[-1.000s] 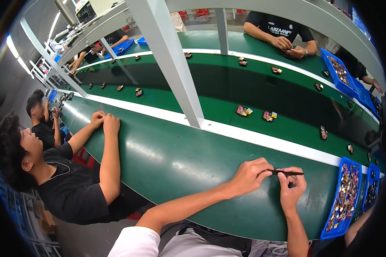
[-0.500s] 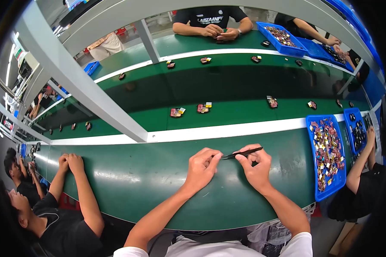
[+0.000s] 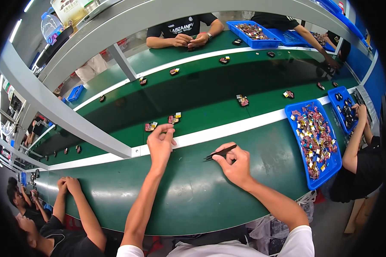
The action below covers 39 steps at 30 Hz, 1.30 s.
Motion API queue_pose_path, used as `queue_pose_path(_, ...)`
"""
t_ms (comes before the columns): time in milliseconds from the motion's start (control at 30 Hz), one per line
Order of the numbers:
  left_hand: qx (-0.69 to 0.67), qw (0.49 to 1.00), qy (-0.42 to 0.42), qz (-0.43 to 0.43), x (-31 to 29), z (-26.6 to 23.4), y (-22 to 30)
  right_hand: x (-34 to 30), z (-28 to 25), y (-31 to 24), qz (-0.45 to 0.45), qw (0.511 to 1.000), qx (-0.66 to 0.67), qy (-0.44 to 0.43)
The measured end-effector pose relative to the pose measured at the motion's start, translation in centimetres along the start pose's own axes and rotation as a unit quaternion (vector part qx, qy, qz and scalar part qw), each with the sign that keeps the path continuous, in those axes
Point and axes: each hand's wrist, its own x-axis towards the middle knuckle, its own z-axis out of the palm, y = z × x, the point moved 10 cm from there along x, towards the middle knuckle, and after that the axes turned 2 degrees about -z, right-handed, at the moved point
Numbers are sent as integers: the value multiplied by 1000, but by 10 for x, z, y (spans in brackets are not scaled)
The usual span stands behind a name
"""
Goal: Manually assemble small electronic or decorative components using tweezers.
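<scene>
My left hand (image 3: 160, 143) reaches over the white rail at the belt's near edge. Its fingers are loosely bent and apart, with nothing seen in them. Just beyond the fingertips, a small black and reddish part with a yellow and white tab (image 3: 174, 118) lies on the green belt. A similar part (image 3: 150, 126) sits to its left, close to the fingers. Over the green worktable, my right hand (image 3: 235, 165) grips black tweezers (image 3: 223, 151), their tips pointing left and apart from any part.
A blue tray (image 3: 291, 136) full of small reddish parts is at the right, with another blue tray (image 3: 333, 97) of black pieces beyond. A grey frame post (image 3: 88, 128) slants across the left. Co-workers sit left, right and opposite. More parts dot the belt (image 3: 210, 118).
My left hand has left the tweezers' tips and moved left and forward to the belt. The right hand still holds the tweezers. The whole view has shifted.
</scene>
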Motion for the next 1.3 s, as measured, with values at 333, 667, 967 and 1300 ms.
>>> queue_pose_path(333,249,968,-24,-27,87,10,-12,-2,1,4,-6,1000,-15,-27)
queue_pose_path(667,253,967,-22,-37,73,-2,-15,-2,0,3,-5,1000,-16,-17)
queue_pose_path(967,-33,990,-95,-98,-43,11,-4,4,2,15,140,974,176,-31)
queue_pose_path(1300,-138,978,-122,-103,-97,42,-22,-6,4,-34,-76,995,-16,-55)
